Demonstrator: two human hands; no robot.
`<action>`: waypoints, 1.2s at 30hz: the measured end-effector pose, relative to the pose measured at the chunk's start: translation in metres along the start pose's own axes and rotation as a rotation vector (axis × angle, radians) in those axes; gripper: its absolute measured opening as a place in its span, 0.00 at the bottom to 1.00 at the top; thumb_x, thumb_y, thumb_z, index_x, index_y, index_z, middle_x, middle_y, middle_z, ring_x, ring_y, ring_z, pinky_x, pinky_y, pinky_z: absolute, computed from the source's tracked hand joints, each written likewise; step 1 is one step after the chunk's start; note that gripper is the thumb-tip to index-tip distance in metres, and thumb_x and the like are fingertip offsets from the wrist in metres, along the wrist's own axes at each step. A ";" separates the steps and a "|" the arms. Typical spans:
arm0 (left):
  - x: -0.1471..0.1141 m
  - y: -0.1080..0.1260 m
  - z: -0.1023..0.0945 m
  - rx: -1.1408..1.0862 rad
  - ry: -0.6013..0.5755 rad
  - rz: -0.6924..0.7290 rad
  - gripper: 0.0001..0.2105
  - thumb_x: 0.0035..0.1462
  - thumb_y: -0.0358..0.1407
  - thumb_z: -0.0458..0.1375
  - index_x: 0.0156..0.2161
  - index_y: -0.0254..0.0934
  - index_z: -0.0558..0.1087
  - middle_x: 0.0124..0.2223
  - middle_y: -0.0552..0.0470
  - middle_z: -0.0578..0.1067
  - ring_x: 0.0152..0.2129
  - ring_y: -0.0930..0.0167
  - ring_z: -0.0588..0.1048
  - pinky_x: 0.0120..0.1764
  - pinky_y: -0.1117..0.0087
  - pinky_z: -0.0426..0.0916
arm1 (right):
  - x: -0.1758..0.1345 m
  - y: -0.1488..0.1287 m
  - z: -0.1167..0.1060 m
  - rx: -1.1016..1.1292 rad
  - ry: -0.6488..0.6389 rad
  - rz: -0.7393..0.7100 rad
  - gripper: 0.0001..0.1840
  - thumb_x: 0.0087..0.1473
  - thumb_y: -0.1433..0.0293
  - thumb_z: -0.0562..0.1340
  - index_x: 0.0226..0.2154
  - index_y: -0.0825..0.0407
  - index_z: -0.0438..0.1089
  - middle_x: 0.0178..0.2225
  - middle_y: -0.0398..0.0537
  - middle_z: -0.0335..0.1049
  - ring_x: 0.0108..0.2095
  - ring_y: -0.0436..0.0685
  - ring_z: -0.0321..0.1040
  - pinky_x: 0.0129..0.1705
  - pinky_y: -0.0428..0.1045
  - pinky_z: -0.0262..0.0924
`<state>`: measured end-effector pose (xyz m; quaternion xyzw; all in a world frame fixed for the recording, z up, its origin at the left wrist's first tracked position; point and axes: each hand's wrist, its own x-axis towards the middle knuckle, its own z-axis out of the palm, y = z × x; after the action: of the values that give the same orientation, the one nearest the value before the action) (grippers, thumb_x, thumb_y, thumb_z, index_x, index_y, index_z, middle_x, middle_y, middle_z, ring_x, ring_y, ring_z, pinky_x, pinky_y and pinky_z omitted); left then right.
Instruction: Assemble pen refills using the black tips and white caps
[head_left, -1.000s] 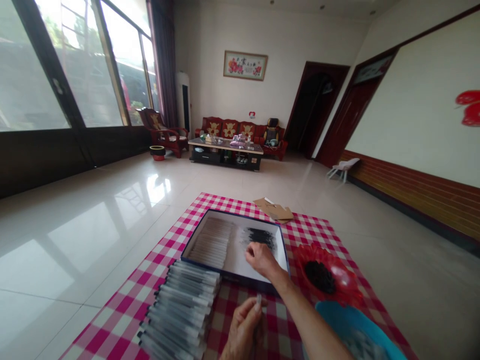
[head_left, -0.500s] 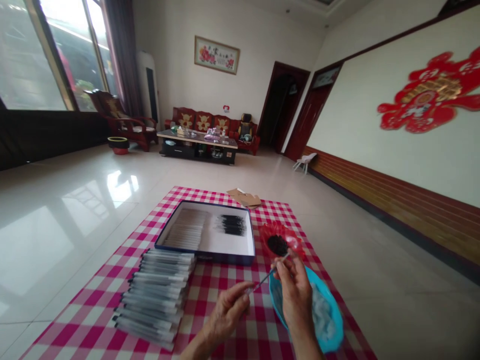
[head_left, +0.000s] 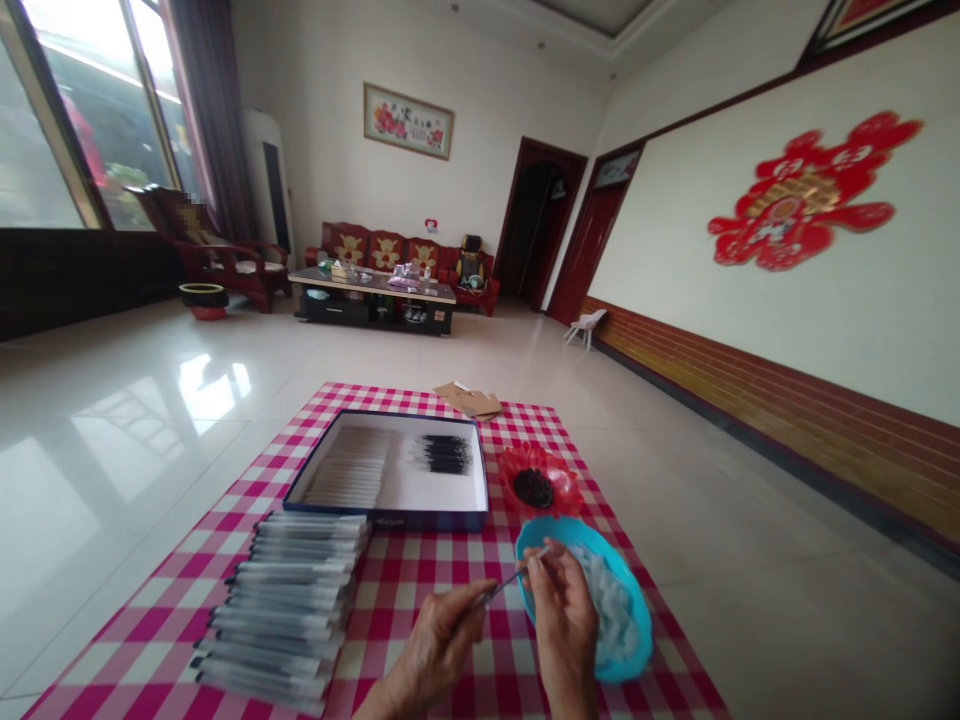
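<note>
A thin dark pen refill (head_left: 504,584) slants between my two hands above the checked cloth. My left hand (head_left: 439,635) pinches its lower end between thumb and fingers. The upper end is in the closed fingertips of my right hand (head_left: 561,610), over the left side of a blue bowl (head_left: 639,655). Whatever small part sits at that tip is too small to make out. Translucent whitish pieces (head_left: 611,605) fill the bowl. Left of my hands lies a stack of clear pens (head_left: 281,600) with dark ends, side by side.
Behind the pens stands a shallow dark-blue box (head_left: 409,500) holding pale clear tubes (head_left: 349,468) and black-tipped pieces (head_left: 446,454). A red petal-edged dish (head_left: 566,490) contains small black parts (head_left: 532,488). Flat brown cardboard (head_left: 472,402) lies at the table's far edge.
The view has swung slightly right, shifting the scene left. My right hand has come lower and nearer the left one, away from the red dish. Both hands keep hold of the refill.
</note>
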<state>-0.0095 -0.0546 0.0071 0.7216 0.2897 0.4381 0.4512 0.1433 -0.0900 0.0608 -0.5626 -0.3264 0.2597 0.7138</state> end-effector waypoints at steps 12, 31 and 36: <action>0.006 -0.006 0.003 0.509 0.284 0.451 0.13 0.64 0.30 0.48 0.52 0.35 0.64 0.39 0.46 0.78 0.33 0.70 0.77 0.36 0.73 0.72 | -0.024 0.025 0.018 -0.483 -0.158 -0.579 0.09 0.56 0.69 0.58 0.35 0.50 0.74 0.34 0.49 0.76 0.36 0.56 0.74 0.39 0.48 0.69; 0.019 -0.020 -0.005 0.692 0.211 0.388 0.12 0.62 0.28 0.48 0.49 0.37 0.68 0.32 0.48 0.73 0.28 0.67 0.70 0.32 0.66 0.64 | 0.184 -0.002 -0.001 -1.371 -0.602 -0.131 0.06 0.53 0.69 0.63 0.30 0.53 0.75 0.32 0.45 0.76 0.34 0.55 0.73 0.39 0.50 0.66; 0.018 -0.017 -0.005 0.732 0.215 0.364 0.12 0.62 0.27 0.47 0.47 0.37 0.69 0.31 0.49 0.72 0.27 0.67 0.70 0.32 0.66 0.63 | 0.202 0.022 0.016 -1.545 -0.566 0.071 0.16 0.59 0.64 0.60 0.48 0.52 0.66 0.49 0.51 0.67 0.43 0.56 0.69 0.43 0.55 0.66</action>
<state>-0.0065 -0.0312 -0.0005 0.8237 0.3396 0.4516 0.0477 0.2628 0.0744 0.0768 -0.8183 -0.5629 0.1162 0.0074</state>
